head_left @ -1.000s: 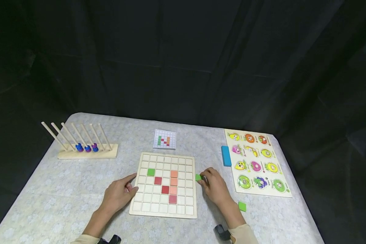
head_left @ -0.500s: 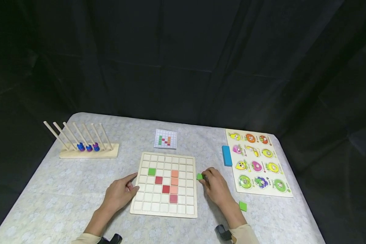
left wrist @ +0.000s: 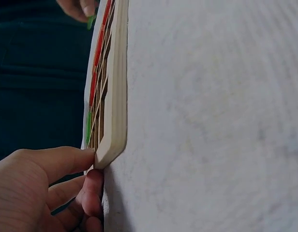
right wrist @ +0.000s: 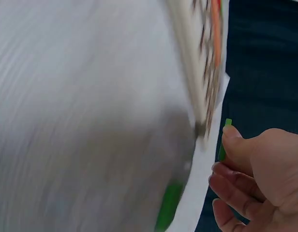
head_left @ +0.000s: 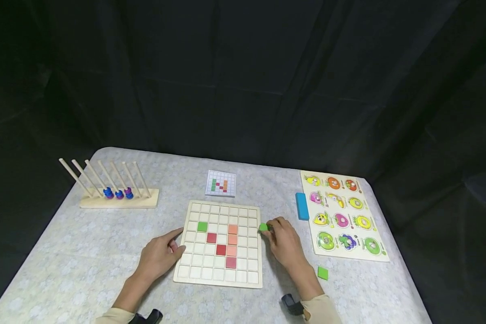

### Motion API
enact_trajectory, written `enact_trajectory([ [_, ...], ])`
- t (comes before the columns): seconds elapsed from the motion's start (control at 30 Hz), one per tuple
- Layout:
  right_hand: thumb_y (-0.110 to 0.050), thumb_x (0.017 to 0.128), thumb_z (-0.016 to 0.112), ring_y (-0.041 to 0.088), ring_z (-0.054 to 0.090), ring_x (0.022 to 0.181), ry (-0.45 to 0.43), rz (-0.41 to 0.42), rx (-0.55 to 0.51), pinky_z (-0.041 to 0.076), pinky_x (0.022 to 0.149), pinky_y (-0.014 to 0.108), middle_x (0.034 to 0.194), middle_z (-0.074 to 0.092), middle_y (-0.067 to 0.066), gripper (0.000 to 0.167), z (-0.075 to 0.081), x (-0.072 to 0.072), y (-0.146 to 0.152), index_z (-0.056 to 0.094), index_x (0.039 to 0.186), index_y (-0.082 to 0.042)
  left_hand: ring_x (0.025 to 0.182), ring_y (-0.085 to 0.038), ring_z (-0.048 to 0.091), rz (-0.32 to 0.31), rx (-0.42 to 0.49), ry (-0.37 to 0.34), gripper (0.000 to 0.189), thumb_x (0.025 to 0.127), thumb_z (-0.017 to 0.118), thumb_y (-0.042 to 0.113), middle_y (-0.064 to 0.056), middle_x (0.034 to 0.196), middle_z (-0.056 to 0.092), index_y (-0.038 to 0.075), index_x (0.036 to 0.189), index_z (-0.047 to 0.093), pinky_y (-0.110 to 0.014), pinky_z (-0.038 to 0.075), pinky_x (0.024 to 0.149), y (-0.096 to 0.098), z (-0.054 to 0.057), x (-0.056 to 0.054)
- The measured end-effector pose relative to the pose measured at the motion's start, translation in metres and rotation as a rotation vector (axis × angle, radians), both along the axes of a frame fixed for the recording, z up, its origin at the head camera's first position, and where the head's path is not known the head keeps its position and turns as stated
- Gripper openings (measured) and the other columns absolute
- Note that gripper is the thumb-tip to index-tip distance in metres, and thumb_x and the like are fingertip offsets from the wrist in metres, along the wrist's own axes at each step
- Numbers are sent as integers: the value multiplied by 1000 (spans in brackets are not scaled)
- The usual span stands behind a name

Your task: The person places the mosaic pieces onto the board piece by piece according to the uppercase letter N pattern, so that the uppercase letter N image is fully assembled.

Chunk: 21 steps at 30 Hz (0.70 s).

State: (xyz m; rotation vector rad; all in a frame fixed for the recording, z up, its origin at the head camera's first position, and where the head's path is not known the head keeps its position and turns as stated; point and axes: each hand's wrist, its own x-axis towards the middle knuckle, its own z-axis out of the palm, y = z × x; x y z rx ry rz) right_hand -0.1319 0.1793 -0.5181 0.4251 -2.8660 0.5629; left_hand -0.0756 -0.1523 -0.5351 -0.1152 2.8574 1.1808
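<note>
A pale wooden grid board (head_left: 191,280) lies in front of the person, with one green square (head_left: 202,226), several red squares (head_left: 221,249) and several orange squares (head_left: 232,239) in its cells. At its left edge the left hand (head_left: 158,258) holds the rim; in the left wrist view the thumb lies over the rim and a fingertip is against the side. Beside the right edge, the right hand (head_left: 285,243) pinches a green square tile (head_left: 263,227) between thumb and fingers. Another green tile (head_left: 322,273) lies on the cloth near the right wrist.
Behind the board lies a small printed pattern card (head_left: 220,183). A wooden peg stand (head_left: 119,204) with blue and purple beads is at the back left. On the right are a blue block (head_left: 302,206) and a fruit puzzle board (head_left: 348,216). A black curtain (head_left: 243,85) hangs behind the table.
The right hand has moved slightly away from the body with the green tile, close to the board's right edge. The left hand stays at the rim. The head view has shifted a little.
</note>
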Motion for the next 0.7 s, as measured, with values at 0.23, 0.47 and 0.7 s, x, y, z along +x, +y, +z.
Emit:
enact_trajectory([
  [0.23, -18, 92, 71, 16, 60, 82, -56, 110, -104, 53, 71, 32, 108, 66, 9, 25, 7, 0, -40, 70, 112, -3, 53, -7, 45, 5, -2, -6, 53, 86, 74, 20, 5, 68, 61, 9, 137, 62, -24, 33, 47, 0, 0, 0],
  [0.47, -17, 94, 70, 22, 64, 97, -105, 204, -125, 56, 80, 36, 113, 66, 9, 25, 12, -4, -84, 69, 115, -4, 52, -6, 43, 12, 9, -6, 52, 86, 74, 20, 5, 69, 61, 10, 136, 63, -24, 32, 48, -1, 0, 0],
  [0.7, -23, 95, 69, 17, 63, 92, -148, 285, -99, 54, 77, 28, 108, 66, 6, 26, 9, 0, -114, 70, 113, -5, 53, -7, 44, 2, 0, -7, 52, 86, 74, 20, 5, 69, 61, 11, 136, 63, -25, 33, 49, -1, 0, 0],
])
